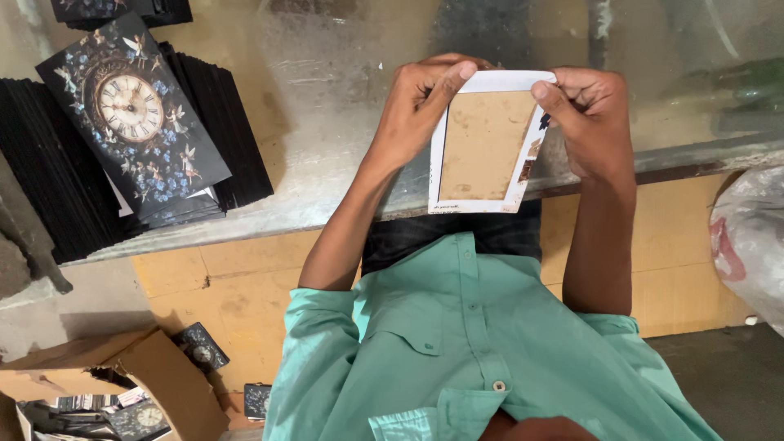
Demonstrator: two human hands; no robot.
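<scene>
A flat rectangular panel (483, 147), brown-faced w/ a white border, is being held up over the near edge of the counter (327, 163) by both hands. The left hand (420, 106) is pinching the panel's top left corner, thumb laid across the white rim; the right hand (590, 114) is closed on the top right corner, fingers curled behind. Both grips are narrow and holding the panel; it is not resting on the counter, as far as can be told.

Step in hand, by judgement: the back of the panel is being inspected or its border edge is being worked at the top corners, poss. a film or backing being started. The next move is judged to call for a firm pinch at one corner while the other hand steadies the panel, w/o bending it.

Toward the counter's left end a stack of dark panels (49, 171) is lying, w/ a clock-face panel (135, 114) w/ blue flowers on top. On the floor below left, a cardboard box (122, 384) is holding more clock pieces.
</scene>
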